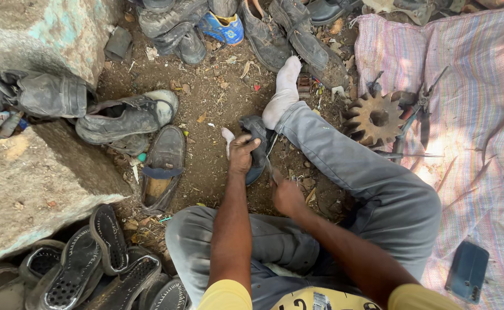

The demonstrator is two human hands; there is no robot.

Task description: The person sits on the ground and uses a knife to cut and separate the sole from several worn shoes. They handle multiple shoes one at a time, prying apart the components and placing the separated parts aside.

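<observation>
I sit on the ground with a dark worn shoe (259,150) pinned between my socked feet (283,92). My left hand (241,154) grips the top of that shoe. Just to its right, my right hand (286,194) is closed around a thin metal tool (269,170) whose tip points at the shoe's edge. My grey trouser legs (355,166) frame the work.
Worn shoes (127,117) and a loose sole (161,166) lie on the dirt at left, between stone blocks (34,183). Several sandals (91,270) pile at lower left. On the striped cloth (481,115) rest a rusty gear (376,119), pliers (415,112) and a phone (467,271).
</observation>
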